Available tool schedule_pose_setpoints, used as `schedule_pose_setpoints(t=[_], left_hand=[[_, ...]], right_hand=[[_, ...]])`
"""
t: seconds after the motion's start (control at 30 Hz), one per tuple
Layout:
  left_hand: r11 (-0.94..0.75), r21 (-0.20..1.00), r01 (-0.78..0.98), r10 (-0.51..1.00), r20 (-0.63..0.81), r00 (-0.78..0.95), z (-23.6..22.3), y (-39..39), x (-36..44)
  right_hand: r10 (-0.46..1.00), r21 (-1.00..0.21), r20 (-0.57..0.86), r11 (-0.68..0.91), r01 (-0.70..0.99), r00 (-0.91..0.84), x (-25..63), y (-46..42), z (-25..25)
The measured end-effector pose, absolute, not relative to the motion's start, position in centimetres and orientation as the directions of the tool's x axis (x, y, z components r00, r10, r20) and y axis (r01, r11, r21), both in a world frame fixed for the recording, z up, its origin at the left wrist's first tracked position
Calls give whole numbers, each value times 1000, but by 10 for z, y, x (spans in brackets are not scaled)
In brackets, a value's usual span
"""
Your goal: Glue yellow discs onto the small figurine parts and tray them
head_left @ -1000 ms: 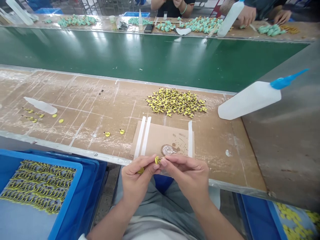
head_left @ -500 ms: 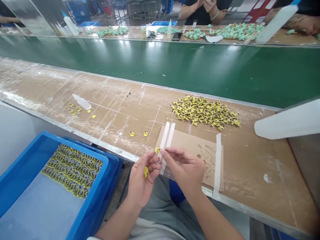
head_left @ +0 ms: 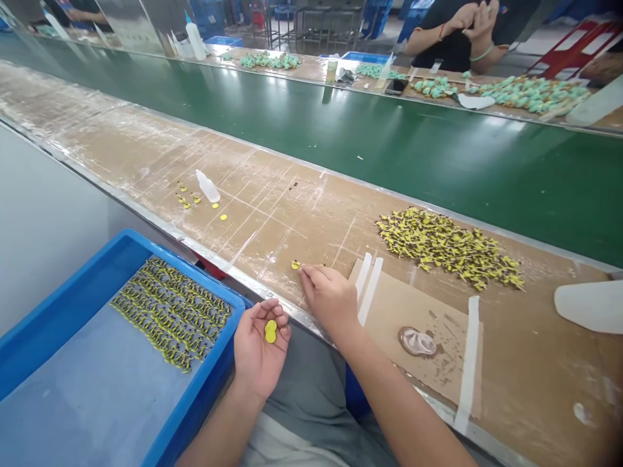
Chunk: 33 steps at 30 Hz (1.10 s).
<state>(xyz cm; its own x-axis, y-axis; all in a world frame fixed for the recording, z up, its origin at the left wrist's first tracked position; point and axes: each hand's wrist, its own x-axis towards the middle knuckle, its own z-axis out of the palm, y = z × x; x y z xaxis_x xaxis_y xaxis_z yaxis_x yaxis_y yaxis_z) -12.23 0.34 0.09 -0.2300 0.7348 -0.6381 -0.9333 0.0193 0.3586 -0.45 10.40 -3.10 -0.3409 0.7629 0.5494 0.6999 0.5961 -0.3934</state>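
Note:
Cupped palm up beside the table edge, my left hand [head_left: 261, 350] holds a few flat yellow discs [head_left: 270, 331] with its fingers loosely curled. My right hand [head_left: 331, 301] reaches over the table front, thumb and fingers pinched together. At its fingertips is a small yellow disc piece with a dark top [head_left: 295, 265], low over or on the tabletop. A dark tip of another piece shows just behind the knuckles, mostly hidden. To the right, a cardboard sheet [head_left: 418, 305] taped to the table carries a wet, clear puddle [head_left: 417, 342].
A heap of yellow-and-dark parts [head_left: 448, 246] lies behind the cardboard. At left are a small white bottle [head_left: 207, 187] and several loose pieces. A blue tray [head_left: 131, 241] holds rows of pieces. A white bottle [head_left: 588, 306] stands right. Beyond the green belt [head_left: 292, 123], people sit.
My hands have parted: the right has moved from the left hand's fingertips to the tabletop. My left hand has turned palm up with the discs. The view has swung left.

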Motion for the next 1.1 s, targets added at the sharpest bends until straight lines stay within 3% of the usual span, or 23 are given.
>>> schedule_pose_setpoints(t=[0.53,0.63,0.73,0.93,1.1], left_hand=[[21,346,-938,761,-614,-209,3,-2,-122],[6,369,-930,772,-592,-230,6,-3,-118],[-10,379,-925,804,-548,-233,9,-1,-108],[51,417,-908,862,-477,-170,16,2,-77],[127,436,-891,889,-448,-92,22,0,-54]], right_hand=[[727,-368,603,619,694,-329,-3,97,-27],[710,-491,625,680,544,-323,8,71,-15],[767,-681,516,638,361,-382,20,37,-3],[885,-856,310,419,304,-347,36,7,1],[931,-894,233,319,315,-281,55,6,6]])
